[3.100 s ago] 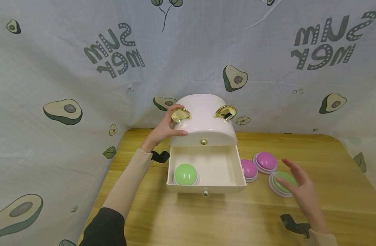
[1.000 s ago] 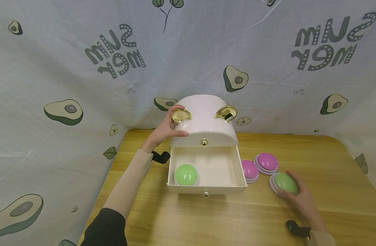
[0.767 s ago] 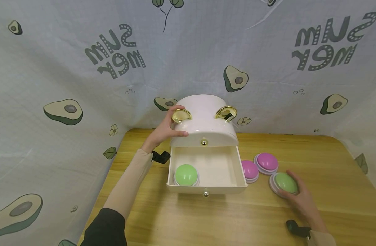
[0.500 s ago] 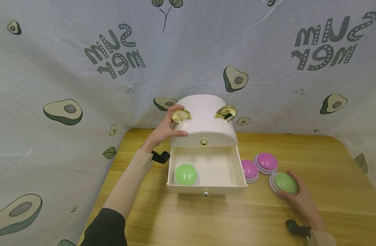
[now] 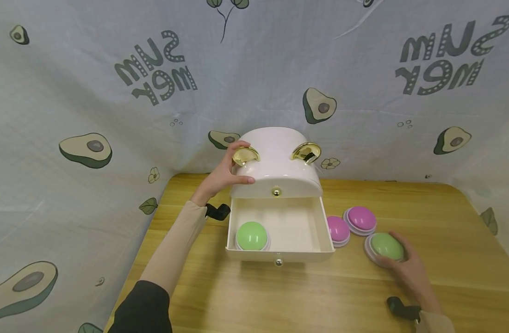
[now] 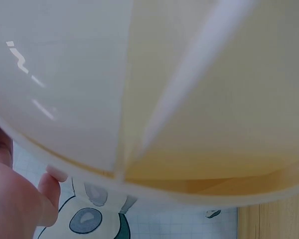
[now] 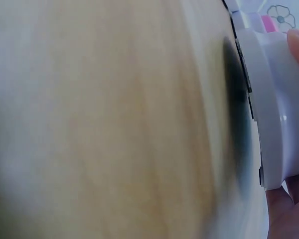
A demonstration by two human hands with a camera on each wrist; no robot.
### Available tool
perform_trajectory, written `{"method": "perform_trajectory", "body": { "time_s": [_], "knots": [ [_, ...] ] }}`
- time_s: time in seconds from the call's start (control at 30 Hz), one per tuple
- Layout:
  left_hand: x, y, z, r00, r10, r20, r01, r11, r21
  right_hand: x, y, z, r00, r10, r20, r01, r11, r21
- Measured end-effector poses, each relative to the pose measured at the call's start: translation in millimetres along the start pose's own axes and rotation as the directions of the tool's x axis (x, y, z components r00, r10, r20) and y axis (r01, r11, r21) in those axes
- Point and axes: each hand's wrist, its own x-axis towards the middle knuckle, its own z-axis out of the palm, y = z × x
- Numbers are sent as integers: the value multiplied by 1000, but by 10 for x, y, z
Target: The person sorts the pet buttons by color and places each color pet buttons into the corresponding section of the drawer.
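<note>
A white drawer box (image 5: 275,159) with gold ears stands at the back middle. My left hand (image 5: 221,178) grips its left side by the ear, the thumb on the front edge. Its lower drawer (image 5: 298,222) is pulled out, with a green dome-topped button (image 5: 251,236) in the front left corner. To the right, my right hand (image 5: 408,268) holds another green dome-topped button (image 5: 386,246) between thumb and fingers. In the right wrist view this button's white base (image 7: 284,114) is close to the tabletop; I cannot tell whether it touches.
Two purple dome-topped buttons lie right of the drawer: the nearer one (image 5: 338,230) is beside its wall, the other (image 5: 361,219) farther back. A patterned cloth (image 5: 254,69) hangs behind the wooden table (image 5: 321,296).
My right hand has come down from above the right green button and taken hold of it. Over the last second it has hardly moved. The left hand has stayed on the box.
</note>
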Motion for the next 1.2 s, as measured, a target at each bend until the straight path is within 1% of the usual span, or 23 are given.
{"method": "perform_trajectory", "body": {
  "time_s": [0.1, 0.2, 0.27, 0.4, 0.47, 0.6, 0.63, 0.9, 1.0, 1.07, 1.17, 1.2],
  "knots": [
    [0, -1, -1, 1000, -7, -2, 7, 1000, 0, -25, -45, -15, 1000, 15, -9, -15, 1000, 8],
    [-1, -5, -2, 1000, -18, -2, 18, 1000, 0, -52, -79, -40, 1000, 9, -18, -8, 1000, 9],
    [-2, -6, -5, 1000, -24, -3, 24, 1000, 0, -65, -103, -55, 999, -15, -29, 15, 1000, 15],
    [-8, 0, -10, 999, -32, -7, 32, 999, -3, -72, -183, -84, 992, -112, -50, 115, 992, 54],
    [-9, 3, -9, 1000, -28, -7, 28, 1000, -8, -73, -248, -102, 988, -147, -55, 150, 987, 61],
    [-13, 5, -7, 1000, -21, -5, 21, 1000, -8, -86, -393, -135, 981, -189, -54, 192, 979, 67],
    [-13, 5, -6, 1000, -19, -5, 19, 1000, -7, -89, -430, -141, 979, -198, -54, 202, 975, 88],
    [-11, -7, -2, 1000, -1, -4, 1, 1000, 0, -105, -690, -164, 953, -297, -58, 302, 932, 198],
    [-12, -10, -1, 1000, 3, 1, -3, 1000, -6, -116, -785, -162, 945, -323, -46, 323, 908, 267],
    [-9, -14, 0, 1000, 2, 2, -2, 1000, -6, -119, -846, -161, 938, -344, -41, 339, 886, 318],
    [-4, -10, 3, 1000, -8, 3, 8, 1000, -3, -125, -935, -155, 928, -371, -37, 360, 863, 354],
    [-2, -9, 3, 1000, -14, 2, 14, 1000, -2, -128, -966, -154, 925, -378, -36, 366, 861, 354]
  ]
}}
